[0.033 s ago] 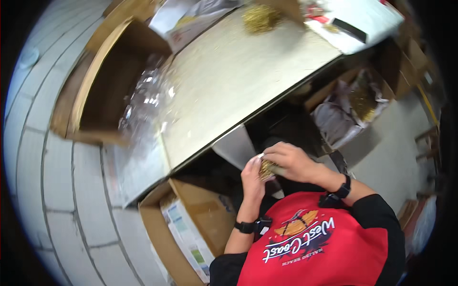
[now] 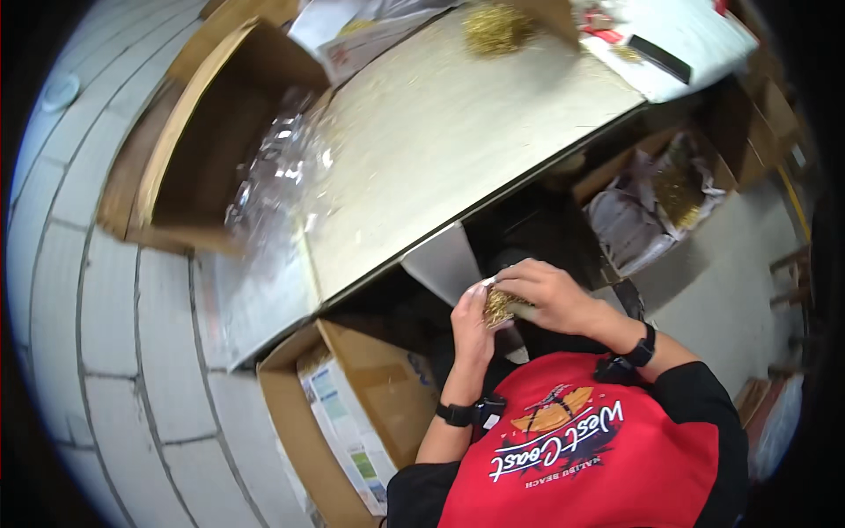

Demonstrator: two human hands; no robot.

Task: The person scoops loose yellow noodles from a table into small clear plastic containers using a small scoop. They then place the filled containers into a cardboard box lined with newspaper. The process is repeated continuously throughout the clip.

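A small bunch of gold-coloured pieces (image 2: pixel 498 307) sits between my hands, in front of my body and below the table's near edge. My left hand (image 2: pixel 473 327) is closed around its left side, thumb up along it. From the right, my right hand (image 2: pixel 553 297) reaches over with bent fingers pressed on the top and side of the bunch. Something pale shows at its upper edge; whether that is a wrapper I cannot make out. The single gold pieces are too small to name.
The table (image 2: pixel 440 132) bears a gold heap (image 2: pixel 497 31), clear plastic bags (image 2: pixel 286 163) and a black flat object (image 2: pixel 660 58). An open carton (image 2: pixel 198 132) lies at its left end. Below stand a carton with papers (image 2: pixel 374 378) and a lined box holding gold material (image 2: pixel 634 224).
The whole view has shifted slightly. More of the gold bunch shows between my hands, and my right fingers have moved a little over it. Both hands stay on it.
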